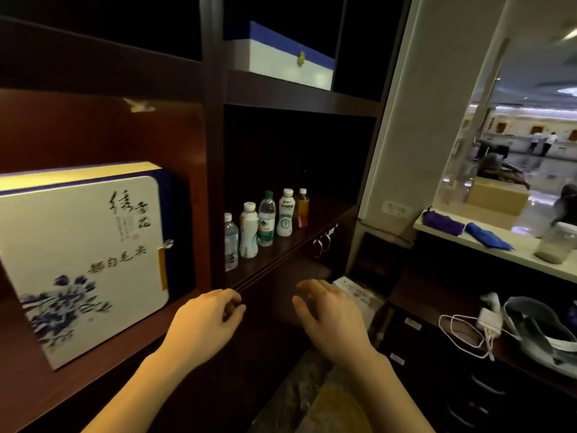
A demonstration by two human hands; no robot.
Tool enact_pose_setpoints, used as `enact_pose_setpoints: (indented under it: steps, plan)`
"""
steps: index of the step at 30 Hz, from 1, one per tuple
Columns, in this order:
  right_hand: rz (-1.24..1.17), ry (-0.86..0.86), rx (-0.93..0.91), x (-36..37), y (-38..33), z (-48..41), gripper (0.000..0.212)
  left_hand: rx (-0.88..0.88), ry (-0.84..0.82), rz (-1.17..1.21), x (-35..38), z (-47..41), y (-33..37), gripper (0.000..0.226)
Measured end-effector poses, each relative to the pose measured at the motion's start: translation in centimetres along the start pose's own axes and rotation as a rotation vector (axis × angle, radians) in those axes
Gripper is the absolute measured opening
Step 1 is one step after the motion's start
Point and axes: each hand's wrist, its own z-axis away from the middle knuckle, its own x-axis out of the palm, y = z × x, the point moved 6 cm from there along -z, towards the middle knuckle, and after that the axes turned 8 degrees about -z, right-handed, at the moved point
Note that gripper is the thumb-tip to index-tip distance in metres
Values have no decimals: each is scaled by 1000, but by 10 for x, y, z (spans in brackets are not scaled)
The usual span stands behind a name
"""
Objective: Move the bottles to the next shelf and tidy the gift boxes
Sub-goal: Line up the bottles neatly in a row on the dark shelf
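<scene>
Several bottles stand in a row on the dark wooden shelf (315,226) right of the divider: a clear water bottle (231,243), a white bottle (249,231), a green-labelled water bottle (266,220), a white milk bottle (285,214) and an orange drink bottle (302,207). A large white gift box with blue flowers (81,257) stands upright in the left compartment. A white and blue gift box (281,57) lies on the shelf above the bottles. My left hand (203,323) is loosely curled, holding nothing, below the shelf edge. My right hand (327,320) is open beside it.
A vertical divider (214,182) separates the two compartments. Drawer handles (321,245) hang under the bottle shelf. To the right, a white counter (499,248) holds blue cloths and a jar (554,245). A lower desk carries a white cable and charger (480,326).
</scene>
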Motion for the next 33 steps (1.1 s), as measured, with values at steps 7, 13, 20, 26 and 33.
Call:
enact_pose_setpoints:
  steps: [7,13,20,26,33]
  plan:
    - [-107,10,80,-15,100,-46,37,-101,8,63,42,-71,46,23]
    - [-221,2,139,-10,169,-92,36,-155,32,140,79,-138,60,20]
    - [-260,-5,169,13,247,-174,36,-147,54,184,140,-247,61,22]
    - [-244,-39,165,30,303,-263,36,-206,66,246,192,-347,53,22]
    - [-289,-79,152,52,352,-346,34,-273,52,260,235,-422,44,22]
